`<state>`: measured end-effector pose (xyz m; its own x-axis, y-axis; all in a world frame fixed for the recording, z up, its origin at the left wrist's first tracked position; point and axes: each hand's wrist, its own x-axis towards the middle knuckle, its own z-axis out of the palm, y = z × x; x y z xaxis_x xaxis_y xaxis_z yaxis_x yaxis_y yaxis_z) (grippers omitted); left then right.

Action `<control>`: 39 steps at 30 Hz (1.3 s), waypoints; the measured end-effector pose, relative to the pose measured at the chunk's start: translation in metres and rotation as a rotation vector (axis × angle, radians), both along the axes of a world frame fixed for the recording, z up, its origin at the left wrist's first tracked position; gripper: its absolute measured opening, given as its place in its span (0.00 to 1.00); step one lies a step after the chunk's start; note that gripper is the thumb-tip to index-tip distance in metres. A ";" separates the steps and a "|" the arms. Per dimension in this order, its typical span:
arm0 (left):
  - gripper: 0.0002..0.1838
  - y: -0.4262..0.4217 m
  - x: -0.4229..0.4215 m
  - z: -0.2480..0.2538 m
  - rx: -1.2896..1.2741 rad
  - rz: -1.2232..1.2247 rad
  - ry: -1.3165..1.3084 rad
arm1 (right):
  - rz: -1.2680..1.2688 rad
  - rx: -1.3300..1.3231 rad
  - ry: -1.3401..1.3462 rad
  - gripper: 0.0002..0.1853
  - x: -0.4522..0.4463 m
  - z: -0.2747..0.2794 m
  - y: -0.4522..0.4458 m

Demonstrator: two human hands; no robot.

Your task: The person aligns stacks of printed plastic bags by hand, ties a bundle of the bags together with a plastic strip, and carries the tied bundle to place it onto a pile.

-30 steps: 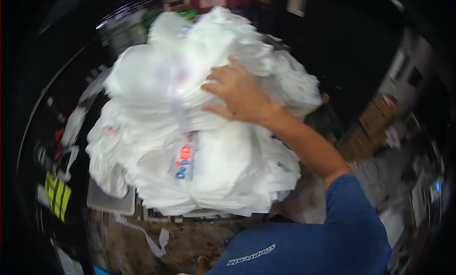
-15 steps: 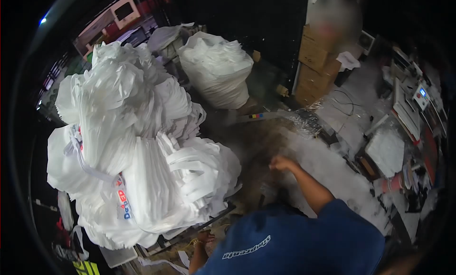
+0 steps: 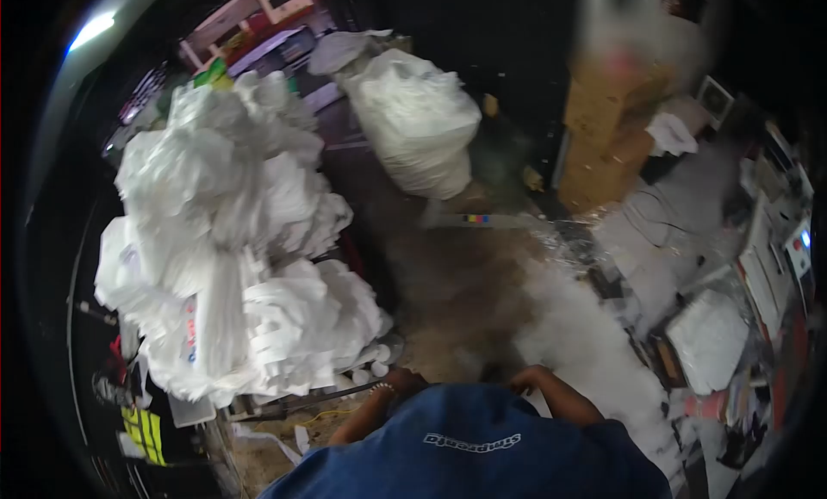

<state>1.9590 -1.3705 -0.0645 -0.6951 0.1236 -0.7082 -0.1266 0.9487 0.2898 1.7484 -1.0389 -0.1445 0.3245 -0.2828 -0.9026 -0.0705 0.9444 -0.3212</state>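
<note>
My left hand (image 3: 403,381), with a beaded bracelet at the wrist, is in front of my body near the lower right edge of a tall heap of white fabric bags (image 3: 284,327). Red and blue print shows on one bag of the heap. Close to the front of my blue shirt (image 3: 482,464) is my right hand (image 3: 527,378), bent inward and partly covered by the shirt. The fingers of both hands are dark and blurred, so I cannot make out what they hold, if anything.
A full white sack (image 3: 418,129) stands behind the heap. Stacked cardboard boxes (image 3: 603,146) are at the back right, close to a blurred person. On the right are a plastic-wrapped white bundle (image 3: 708,340) and a machine with a lit display (image 3: 803,241). A yellow high-visibility item (image 3: 145,434) lies lower left.
My right hand has drawn back from a forward reach to my body. My left hand has moved forward and right in the view. The camera has shifted, and the bag heap looks smaller.
</note>
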 end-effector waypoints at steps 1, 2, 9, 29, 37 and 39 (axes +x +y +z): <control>0.20 -0.012 -0.009 -0.054 -0.059 -0.156 0.059 | -0.052 0.039 0.003 0.34 -0.009 -0.012 0.023; 0.20 -0.027 -0.007 -0.092 -0.031 -0.238 0.055 | -0.097 0.053 -0.043 0.32 -0.026 -0.062 0.050; 0.12 -0.052 -0.079 -0.216 -0.016 -0.284 0.452 | -0.369 0.036 0.357 0.34 -0.038 0.003 0.118; 0.18 0.069 -0.500 -0.174 0.194 -0.444 -0.166 | -0.746 0.027 0.177 0.27 -0.180 0.051 0.173; 0.14 0.132 -0.684 -0.122 0.432 0.277 -0.215 | -0.439 0.151 0.343 0.40 -0.303 0.025 0.189; 0.15 0.131 -0.721 -0.185 0.556 0.326 -0.477 | -0.410 0.156 0.636 0.41 -0.304 0.007 0.203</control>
<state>1.2382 -1.2392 -0.2500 -0.3951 0.3884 -0.8325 -0.6022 0.5749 0.5540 1.4447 -0.8359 -0.1379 -0.3732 -0.1223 -0.9197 0.1680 0.9660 -0.1966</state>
